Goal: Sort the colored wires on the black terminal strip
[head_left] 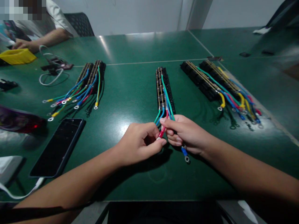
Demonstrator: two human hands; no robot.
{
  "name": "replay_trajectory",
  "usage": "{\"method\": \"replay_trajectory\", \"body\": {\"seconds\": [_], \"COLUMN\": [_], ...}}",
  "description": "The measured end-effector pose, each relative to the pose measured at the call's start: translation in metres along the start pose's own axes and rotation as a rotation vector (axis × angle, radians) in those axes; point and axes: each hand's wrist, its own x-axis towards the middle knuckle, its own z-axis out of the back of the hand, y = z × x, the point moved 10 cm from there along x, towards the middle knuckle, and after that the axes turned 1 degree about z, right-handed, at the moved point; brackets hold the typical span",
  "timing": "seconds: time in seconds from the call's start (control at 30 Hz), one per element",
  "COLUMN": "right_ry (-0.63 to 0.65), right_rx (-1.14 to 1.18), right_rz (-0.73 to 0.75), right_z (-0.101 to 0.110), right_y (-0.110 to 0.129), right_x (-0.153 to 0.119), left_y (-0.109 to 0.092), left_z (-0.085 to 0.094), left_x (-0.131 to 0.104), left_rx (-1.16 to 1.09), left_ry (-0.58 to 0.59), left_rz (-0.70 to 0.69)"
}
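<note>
The middle terminal strip (161, 90) lies straight beyond the hands, its long axis running away from the person with the far end leaning slightly left; the red lead (166, 115) comes out of the strip's near end and slants toward the person and a little left, so its red sleeve (161, 133) sits on the near side of the strip, between the two hands; the left hand (140, 141), left of that line, pinches the sleeve's end between thumb and fingers, hiding much of the tip; the right hand (187, 130), to the near right of the strip, has its thumb pressed against its curled fingers with the red lead between them; of the two, the right is nearer the strip and the left nearer the lead's free end; below the right hand, on the strip's near side, hangs a blue-sleeved ring terminal (184, 151), its ring pointing toward the person.
</note>
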Motion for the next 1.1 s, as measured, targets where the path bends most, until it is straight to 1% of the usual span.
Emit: {"method": "replay_trajectory", "body": {"seconds": [0.07, 0.23, 0.4, 0.5, 0.7, 0.83, 1.0, 1.1], "right_ry": [-0.006, -0.01, -0.03, -0.031, -0.046, -0.044, 0.005, -0.002], "right_rx": [-0.004, -0.022, -0.036, -0.046, -0.078, -0.091, -0.098, -0.1], "right_rz": [0.012, 0.04, 0.047, 0.052, 0.046, 0.05, 0.048, 0.035], "right_z": [0.0, -0.001, 0.0, 0.0, 0.001, 0.001, -0.002, -0.001], "right_y": [0.001, 0.003, 0.002, 0.002, 0.002, 0.002, 0.002, 0.002], "right_x": [0.0, 0.001, 0.0, -0.001, -0.001, -0.001, -0.001, -0.001], "left_y": [0.001, 0.002, -0.003, -0.008, -0.013, -0.015, -0.014, -0.012], "left_z": [0.002, 0.004, 0.011, 0.013, 0.013, 0.011, 0.009, 0.009], "left_x": [-0.001, -0.001, -0.001, -0.001, -0.002, -0.001, 0.0, 0.0], "left_rx": [-0.014, -0.018, 0.087, 0.154, 0.245, 0.312, 0.363, 0.366], "left_ry": [-0.023, -0.035, -0.101, -0.114, -0.106, -0.075, -0.024, -0.006], "left_rz": [0.008, -0.003, -0.033, -0.069, -0.138, -0.167, -0.173, -0.171]}}
